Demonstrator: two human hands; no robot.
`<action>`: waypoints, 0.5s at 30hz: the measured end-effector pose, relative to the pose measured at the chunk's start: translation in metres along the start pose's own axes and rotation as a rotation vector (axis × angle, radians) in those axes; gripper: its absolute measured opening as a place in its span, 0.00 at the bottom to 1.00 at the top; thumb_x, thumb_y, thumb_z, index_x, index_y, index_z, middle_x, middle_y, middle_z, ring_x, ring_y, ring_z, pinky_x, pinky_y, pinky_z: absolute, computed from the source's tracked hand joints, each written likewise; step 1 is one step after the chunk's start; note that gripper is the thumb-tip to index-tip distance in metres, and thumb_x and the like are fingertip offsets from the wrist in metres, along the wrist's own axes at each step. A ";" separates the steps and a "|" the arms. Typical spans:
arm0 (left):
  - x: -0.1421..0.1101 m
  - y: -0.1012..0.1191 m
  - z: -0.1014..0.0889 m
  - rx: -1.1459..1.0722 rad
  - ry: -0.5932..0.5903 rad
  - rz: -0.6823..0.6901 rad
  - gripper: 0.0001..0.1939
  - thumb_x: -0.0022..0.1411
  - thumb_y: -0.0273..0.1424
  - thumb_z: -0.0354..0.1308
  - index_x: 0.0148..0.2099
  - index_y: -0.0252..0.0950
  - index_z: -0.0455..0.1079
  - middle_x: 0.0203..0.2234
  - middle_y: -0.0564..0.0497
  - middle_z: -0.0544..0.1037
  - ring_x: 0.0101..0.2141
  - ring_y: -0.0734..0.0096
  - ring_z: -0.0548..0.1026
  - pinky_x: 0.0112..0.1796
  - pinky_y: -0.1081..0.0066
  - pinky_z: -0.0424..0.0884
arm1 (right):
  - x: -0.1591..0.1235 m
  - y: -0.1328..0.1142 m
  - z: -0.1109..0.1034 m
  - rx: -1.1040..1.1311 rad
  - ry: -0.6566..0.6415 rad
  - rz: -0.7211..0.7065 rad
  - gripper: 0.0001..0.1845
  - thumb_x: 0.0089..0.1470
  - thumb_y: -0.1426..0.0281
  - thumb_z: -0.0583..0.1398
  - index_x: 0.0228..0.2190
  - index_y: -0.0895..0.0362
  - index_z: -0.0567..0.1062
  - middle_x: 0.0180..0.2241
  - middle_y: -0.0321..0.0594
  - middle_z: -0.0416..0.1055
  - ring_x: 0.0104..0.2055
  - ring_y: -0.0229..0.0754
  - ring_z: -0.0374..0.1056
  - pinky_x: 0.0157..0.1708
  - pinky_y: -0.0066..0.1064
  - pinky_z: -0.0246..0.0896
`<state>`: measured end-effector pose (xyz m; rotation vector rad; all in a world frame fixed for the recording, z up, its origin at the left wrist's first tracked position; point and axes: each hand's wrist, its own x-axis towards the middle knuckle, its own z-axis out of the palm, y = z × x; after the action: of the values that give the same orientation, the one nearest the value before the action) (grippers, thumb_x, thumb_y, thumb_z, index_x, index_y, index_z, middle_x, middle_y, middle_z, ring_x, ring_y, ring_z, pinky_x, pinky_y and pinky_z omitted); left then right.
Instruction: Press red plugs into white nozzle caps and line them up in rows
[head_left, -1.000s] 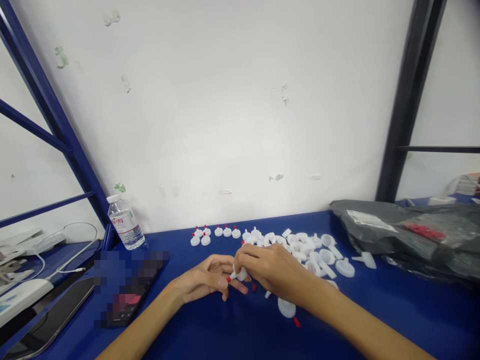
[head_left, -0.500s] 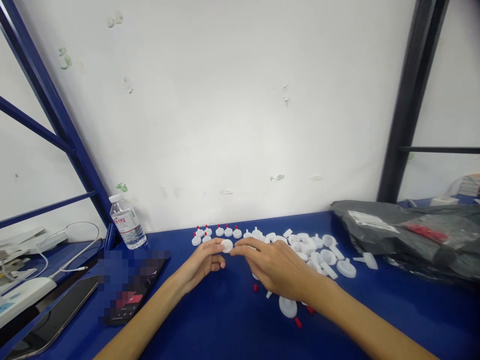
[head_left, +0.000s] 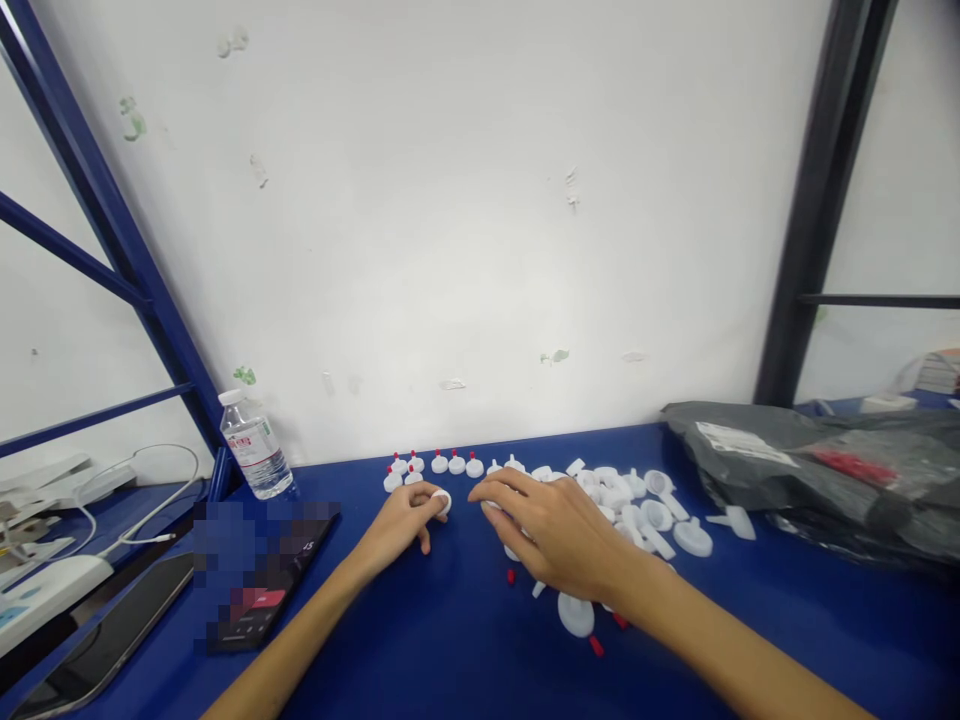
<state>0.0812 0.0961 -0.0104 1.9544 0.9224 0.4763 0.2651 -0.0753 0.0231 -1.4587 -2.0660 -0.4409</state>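
The left hand (head_left: 411, 522), at the lower centre of the frame, pinches a white cap (head_left: 442, 501) between thumb and fingers, just beside the red-tipped caps (head_left: 456, 463) standing on the blue counter (head_left: 420, 640). Right of it and apart, the right hand (head_left: 544, 525) is loosely curved, palm down, thumb and fingertips close together; whether it grips anything, I cannot tell. Loose white funnel-shaped pieces (head_left: 616, 490) lie beyond and beside it, right of centre.

7 standing red-tipped caps (head_left: 474, 468); 3 loose red tips (head_left: 596, 646); 2 phones (head_left: 101, 640); 1 bottle (head_left: 256, 450).
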 end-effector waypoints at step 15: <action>0.003 -0.007 0.002 0.389 0.230 0.111 0.30 0.62 0.53 0.51 0.50 0.32 0.75 0.26 0.48 0.79 0.34 0.57 0.77 0.38 0.66 0.65 | -0.001 -0.002 -0.002 0.006 -0.060 0.005 0.15 0.69 0.69 0.47 0.50 0.52 0.70 0.44 0.38 0.74 0.35 0.38 0.72 0.27 0.29 0.52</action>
<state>0.0812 0.0994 -0.0173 2.3469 1.1204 0.6328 0.2640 -0.0774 0.0243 -1.4905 -2.1079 -0.3932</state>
